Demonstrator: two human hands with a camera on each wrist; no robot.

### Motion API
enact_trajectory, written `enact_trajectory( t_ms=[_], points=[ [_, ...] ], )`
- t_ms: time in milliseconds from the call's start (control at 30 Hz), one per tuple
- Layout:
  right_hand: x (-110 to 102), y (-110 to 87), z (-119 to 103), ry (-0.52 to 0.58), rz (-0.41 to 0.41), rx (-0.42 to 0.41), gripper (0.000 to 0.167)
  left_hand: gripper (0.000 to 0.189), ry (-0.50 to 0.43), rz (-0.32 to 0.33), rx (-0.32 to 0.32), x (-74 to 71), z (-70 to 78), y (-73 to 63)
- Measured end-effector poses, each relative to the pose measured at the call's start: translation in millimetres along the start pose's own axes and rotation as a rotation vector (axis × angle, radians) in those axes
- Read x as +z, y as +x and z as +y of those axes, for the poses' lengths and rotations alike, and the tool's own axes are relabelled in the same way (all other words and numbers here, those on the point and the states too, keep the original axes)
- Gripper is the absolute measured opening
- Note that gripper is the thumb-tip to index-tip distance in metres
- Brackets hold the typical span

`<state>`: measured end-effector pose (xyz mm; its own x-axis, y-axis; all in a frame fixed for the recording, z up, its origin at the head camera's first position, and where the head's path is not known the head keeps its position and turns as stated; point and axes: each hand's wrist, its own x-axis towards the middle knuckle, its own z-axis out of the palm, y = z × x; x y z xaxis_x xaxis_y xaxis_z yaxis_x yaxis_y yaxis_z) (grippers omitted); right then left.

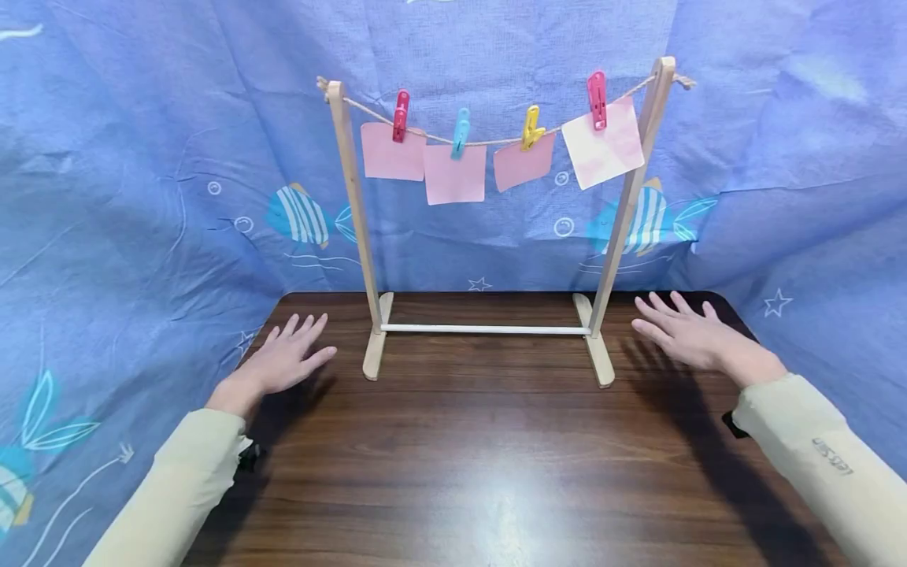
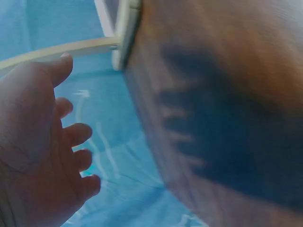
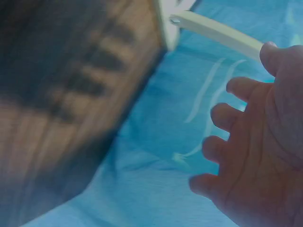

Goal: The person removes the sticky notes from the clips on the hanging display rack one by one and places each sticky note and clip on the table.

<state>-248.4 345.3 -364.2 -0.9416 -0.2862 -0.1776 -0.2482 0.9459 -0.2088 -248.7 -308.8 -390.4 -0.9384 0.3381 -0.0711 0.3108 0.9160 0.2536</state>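
Flanking the wooden rack (image 1: pixel 357 213), both hands (image 1: pixel 281 363) (image 1: pixel 683 334) are spread, the right sleeve (image 1: pixel 797 433) bearing small, barely legible lettering (image 1: pixel 832 457).

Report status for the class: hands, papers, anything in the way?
Left hand, right hand: both spread, holding nothing. Four papers: pegged along the rope. Obstructions: none seen between hands and wooden stand.

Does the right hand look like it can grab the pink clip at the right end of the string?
Probably yes: the right hand holds nothing, and nothing seems to cover the front of the pink clip. It would have to lift and pass around the wooden post.
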Motion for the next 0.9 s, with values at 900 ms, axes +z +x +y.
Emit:
enact_trajectory(
  t_ms=[900],
  points=[
    [-141.1, -3.2, -140.0, 0.382, -0.208, -0.333, 0.056, 0.069, -0.747, -0.158, 0.167, -123.3, 98.1, 25.5]
  ],
)
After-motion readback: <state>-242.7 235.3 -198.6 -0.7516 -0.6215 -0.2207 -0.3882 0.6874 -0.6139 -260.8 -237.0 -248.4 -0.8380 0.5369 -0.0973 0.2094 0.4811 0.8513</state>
